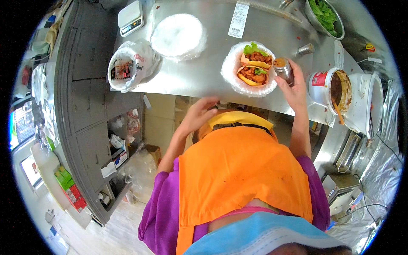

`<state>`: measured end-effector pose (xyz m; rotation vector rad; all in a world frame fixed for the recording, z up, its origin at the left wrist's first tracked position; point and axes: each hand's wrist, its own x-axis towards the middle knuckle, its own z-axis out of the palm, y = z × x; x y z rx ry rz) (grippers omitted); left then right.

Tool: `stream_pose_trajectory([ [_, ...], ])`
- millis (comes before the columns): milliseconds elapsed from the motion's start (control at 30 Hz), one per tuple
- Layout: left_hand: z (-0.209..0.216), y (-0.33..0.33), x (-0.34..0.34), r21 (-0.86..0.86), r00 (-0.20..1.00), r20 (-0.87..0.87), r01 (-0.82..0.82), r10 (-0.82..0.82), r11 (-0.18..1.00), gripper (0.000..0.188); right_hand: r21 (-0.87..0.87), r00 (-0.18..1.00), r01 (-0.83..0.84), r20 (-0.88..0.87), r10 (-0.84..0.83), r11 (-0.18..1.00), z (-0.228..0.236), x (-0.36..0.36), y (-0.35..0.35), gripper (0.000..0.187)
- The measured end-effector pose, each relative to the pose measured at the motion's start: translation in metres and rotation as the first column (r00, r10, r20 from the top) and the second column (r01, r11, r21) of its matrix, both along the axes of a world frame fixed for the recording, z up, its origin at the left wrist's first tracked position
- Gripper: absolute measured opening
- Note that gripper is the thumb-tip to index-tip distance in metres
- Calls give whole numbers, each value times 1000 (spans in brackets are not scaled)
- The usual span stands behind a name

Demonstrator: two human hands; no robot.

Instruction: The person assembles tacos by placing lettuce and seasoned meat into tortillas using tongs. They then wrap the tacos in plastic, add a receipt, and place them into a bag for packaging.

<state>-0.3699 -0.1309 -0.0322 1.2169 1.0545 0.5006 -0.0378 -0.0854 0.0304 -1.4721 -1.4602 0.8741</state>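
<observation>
My right hand (294,85) is closed round a spice shaker (281,65) with a speckled lid, just right of a plate covered in clear plastic (229,70). On that plate lie two split buns filled with reddish-brown chunks: the far bun (256,58) has green lettuce sticking out, and the near bun (253,75) shows a few green bits. My left hand (199,114) hovers at the near edge of the steel table, fingers loosely extended, with nothing visible in it. A second shaker (305,49) stands farther back on the right.
On the steel table (191,78) are a stack of plastic-covered plates (178,36), a bag-lined bin (140,63), a white scale (131,17) and a paper receipt (239,19). At right stand a lettuce bowl (313,17) and a sauce-stained tub (321,85) with a wooden-looking handle.
</observation>
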Motion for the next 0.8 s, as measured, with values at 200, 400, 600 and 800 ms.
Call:
stream_pose_trajectory([
  [200,30,40,99,-243,809,587,147,25,959,56,67,983,69,163,-79,995,7,-4,10,54],
  [400,13,55,167,-429,567,782,185,260,884,75,364,833,-3,516,-199,931,39,-19,16,51],
  [600,27,67,175,-401,482,842,259,242,879,87,201,698,-84,710,-87,976,30,-15,15,50],
  [800,18,69,171,-448,459,833,233,309,863,96,166,729,-97,683,-44,981,18,-8,13,50],
])
